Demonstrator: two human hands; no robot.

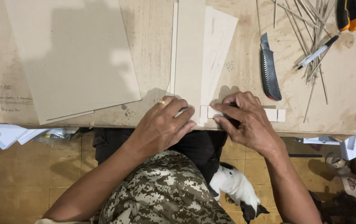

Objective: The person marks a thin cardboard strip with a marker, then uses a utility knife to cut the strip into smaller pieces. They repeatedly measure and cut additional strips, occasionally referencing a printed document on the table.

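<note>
Your left hand [164, 124] presses long card strips [190, 54] flat at counter [348, 83] near edge, steadying them; fingers bent, gripping nothing. Your right hand [244, 120] pinches small folded card piece [211, 112] there, aligning ends. Utility knife [269, 68] lies toward right edge.

Home craft workshop, worn cardboard-covered worktable [352, 112], utility knife [269, 70], cut card strips [198, 49], thin sticks [314, 25], tiled floor [16, 178]

Warm, even overhead light; my head throws a soft shadow across the brown cardboard-covered worktop [153, 37]. Focus sharp throughout, no glare.
</note>
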